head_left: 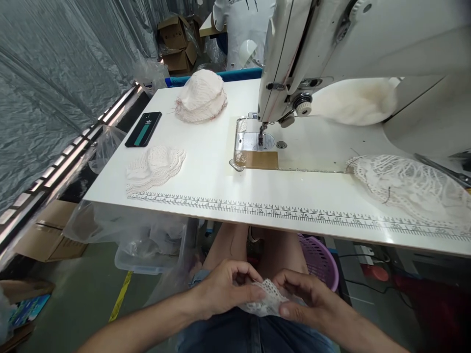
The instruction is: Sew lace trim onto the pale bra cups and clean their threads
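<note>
Both my hands are low over my lap, below the table's front edge. My left hand [224, 289] and my right hand [305, 296] are closed on a small white lace piece [270, 299], pinching it between thumbs and fingers. Above stands the white sewing machine [331, 44], its needle [262, 135] over the metal plate [253, 144]. The white table [221, 181] has a printed ruler [294, 213] along its front edge.
On the table lie a flat lace piece [154, 166], a pink-white cap [201, 95], a black phone [143, 129], a lace heap [408, 189] at the right and a pale fabric bundle [353, 103]. A purple basket [320, 262] and plastic bags [121, 230] sit underneath. A person in white [243, 29] stands behind.
</note>
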Tool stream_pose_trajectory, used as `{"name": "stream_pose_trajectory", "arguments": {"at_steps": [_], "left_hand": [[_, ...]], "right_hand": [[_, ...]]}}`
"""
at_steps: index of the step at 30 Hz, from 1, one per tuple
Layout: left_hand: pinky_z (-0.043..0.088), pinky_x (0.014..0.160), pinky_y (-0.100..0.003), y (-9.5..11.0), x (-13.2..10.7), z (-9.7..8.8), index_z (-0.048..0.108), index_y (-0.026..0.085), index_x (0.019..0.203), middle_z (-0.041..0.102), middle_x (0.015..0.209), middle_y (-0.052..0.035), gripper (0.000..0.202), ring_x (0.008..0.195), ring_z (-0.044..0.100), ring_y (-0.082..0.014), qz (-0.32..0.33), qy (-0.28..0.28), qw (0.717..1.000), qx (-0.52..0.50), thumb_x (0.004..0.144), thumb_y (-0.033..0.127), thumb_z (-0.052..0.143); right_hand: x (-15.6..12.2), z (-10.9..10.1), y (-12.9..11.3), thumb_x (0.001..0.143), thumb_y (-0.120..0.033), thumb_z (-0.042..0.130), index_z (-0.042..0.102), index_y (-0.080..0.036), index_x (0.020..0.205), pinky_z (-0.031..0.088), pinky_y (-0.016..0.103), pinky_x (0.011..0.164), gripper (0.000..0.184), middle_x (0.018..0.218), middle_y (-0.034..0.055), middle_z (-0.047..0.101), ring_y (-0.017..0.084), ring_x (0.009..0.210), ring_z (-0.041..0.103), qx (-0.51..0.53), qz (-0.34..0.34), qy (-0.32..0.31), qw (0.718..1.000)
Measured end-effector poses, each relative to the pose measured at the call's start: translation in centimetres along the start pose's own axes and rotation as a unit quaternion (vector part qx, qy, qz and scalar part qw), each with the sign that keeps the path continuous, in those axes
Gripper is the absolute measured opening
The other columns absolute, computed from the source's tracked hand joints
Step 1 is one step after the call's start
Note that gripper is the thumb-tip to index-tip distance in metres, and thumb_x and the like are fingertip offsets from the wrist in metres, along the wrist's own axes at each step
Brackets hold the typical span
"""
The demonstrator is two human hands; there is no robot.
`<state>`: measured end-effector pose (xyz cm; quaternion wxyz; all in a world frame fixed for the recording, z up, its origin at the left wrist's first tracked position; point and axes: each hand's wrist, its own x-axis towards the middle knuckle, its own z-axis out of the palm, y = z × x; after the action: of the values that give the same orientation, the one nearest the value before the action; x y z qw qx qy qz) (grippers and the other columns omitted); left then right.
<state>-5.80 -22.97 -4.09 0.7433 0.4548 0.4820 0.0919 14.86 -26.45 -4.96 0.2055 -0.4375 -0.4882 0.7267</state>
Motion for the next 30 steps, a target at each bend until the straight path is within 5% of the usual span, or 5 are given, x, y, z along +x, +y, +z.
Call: {"name": "stream_pose_trajectory", "arguments": {"at_steps": [8,18,24,30], "left_hand": [[0.038,0.076,-0.026,0.1,-0.2,-0.9,0.067,0.014,0.076,0.064,0.089,-0.0042,0.027,0.083,0.055,-0.0163,0.055,-0.03,0.998,0.014,0.067,0.038,0.073],[0.033,0.06,-0.022,0.6,-0.2,-0.3,0.064,0.012,0.065,0.056,0.062,0.001,0.013,0.063,0.046,-0.011,0.027,0.055,0.998,0.033,0.063,0.025,0.067],[0.035,0.06,-0.022,0.9,0.1,0.0,0.063,0.012,0.066,0.057,0.063,0.0004,0.011,0.064,0.049,-0.0115,0.032,0.031,0.998,0.046,0.064,0.022,0.065],[0.036,0.061,-0.021,1.1,0.0,-0.2,0.068,0.013,0.072,0.061,0.066,-0.0004,0.013,0.065,0.051,-0.0117,0.066,0.033,0.992,0.102,0.068,0.024,0.064]], "right_hand": [[-0.1,0.2,0.2,0.08,-0.046,0.058,0.06,-0.019,0.074,0.039,0.024,0.068,0.028,0.072,-0.0016,0.054,0.015,0.073,0.049,-0.089,0.003,0.05,0.995],[-0.5,-0.1,0.0,0.083,-0.042,0.054,0.056,-0.019,0.072,0.035,0.023,0.065,0.026,0.071,-0.0015,0.051,0.015,0.071,0.045,-0.143,0.014,0.046,0.989],[-0.3,0.4,-0.2,0.082,-0.044,0.056,0.057,-0.019,0.076,0.035,0.021,0.065,0.026,0.073,-0.0021,0.052,0.014,0.073,0.047,-0.132,0.003,0.023,0.991],[0.5,1.1,-0.8,0.083,-0.042,0.055,0.054,-0.019,0.07,0.033,0.02,0.058,0.027,0.064,-0.0045,0.048,0.011,0.063,0.043,-0.138,-0.002,0.074,0.988]]}}
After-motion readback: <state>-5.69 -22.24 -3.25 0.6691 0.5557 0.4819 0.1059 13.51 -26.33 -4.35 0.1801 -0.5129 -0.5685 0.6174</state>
